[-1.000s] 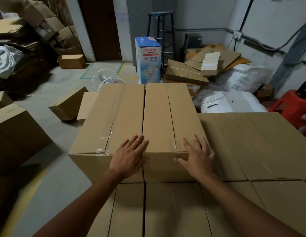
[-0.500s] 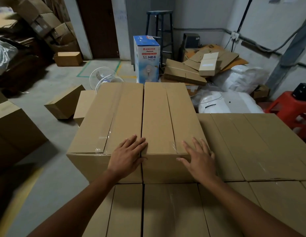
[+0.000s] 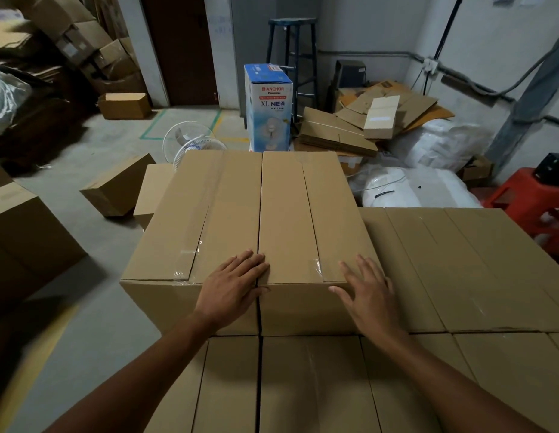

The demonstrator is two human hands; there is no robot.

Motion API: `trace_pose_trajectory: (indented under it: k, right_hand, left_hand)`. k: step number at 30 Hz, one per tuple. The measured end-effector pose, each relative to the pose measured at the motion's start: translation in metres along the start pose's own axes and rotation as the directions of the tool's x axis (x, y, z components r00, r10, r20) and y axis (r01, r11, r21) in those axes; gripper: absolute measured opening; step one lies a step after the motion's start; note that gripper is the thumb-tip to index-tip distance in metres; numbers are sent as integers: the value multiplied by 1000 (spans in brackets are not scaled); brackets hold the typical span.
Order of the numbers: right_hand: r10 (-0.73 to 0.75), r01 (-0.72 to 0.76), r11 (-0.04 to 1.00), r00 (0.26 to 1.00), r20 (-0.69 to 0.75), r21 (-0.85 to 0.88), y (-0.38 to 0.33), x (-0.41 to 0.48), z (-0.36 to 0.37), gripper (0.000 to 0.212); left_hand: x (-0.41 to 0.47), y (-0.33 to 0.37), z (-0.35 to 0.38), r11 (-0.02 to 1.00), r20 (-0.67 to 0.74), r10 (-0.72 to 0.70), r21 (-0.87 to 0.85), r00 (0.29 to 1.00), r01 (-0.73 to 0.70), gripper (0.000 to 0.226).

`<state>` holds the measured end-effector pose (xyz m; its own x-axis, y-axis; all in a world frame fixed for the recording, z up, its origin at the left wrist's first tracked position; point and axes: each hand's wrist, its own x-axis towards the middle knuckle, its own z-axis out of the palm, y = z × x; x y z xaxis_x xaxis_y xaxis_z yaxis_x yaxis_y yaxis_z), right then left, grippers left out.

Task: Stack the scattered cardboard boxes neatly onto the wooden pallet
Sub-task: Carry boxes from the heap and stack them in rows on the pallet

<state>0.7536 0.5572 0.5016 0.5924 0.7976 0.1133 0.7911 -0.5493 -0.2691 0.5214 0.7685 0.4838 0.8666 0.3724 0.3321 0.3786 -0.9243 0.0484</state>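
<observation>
Two long brown cardboard boxes lie side by side on top of a layer of stacked boxes [image 3: 459,276]. The left top box [image 3: 194,220] and the right top box [image 3: 306,214] touch along a centre seam. My left hand [image 3: 231,292] rests flat over the near edge of the left box at that seam, fingers spread. Flat on the near right corner of the right box lies my right hand [image 3: 369,295], fingers apart. Neither hand grips anything. More stacked boxes [image 3: 303,385] fill the foreground below my arms. The pallet is hidden under the stack.
Loose boxes lie on the concrete floor at left [image 3: 115,189] [image 3: 25,239] [image 3: 125,104]. A white fan guard [image 3: 190,142], a blue fan carton [image 3: 269,107] and a stool [image 3: 290,57] stand beyond the stack. Flattened cardboard [image 3: 365,120], white bags [image 3: 422,185] and a red stool [image 3: 534,198] are at right.
Both hands have stayed on the near edge of the two top boxes, shifting only slightly. The view has tilted a little.
</observation>
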Motion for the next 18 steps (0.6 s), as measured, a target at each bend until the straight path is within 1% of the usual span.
trace_pose_trajectory:
  k: [6,9,14,16,18]
  right_hand:
    - [16,-16,1000,1000,10,15,-6,-4,4,61]
    - [27,-26,999,1000,-10,44,-8,-5,5,60]
    - [29,-23,998,994,105,-61,-9,-6,-4,63]
    - [30,-15,996,984,175,-86,-11,-5,-12,68]
    - [40,-17,995,968,248,-94,-15,-4,-23,73]
  left_hand:
    - [-2,-2,0,1000,-15,8,18,1000,-7,53]
    - [-1,-3,-2,1000,12,19,18,1000,-19,53]
    - [1,0,-8,1000,81,5,18,997,-7,56]
    - [0,3,-13,1000,115,-10,11,993,9,58]
    - [0,7,-19,999,172,-32,-6,985,34,64]
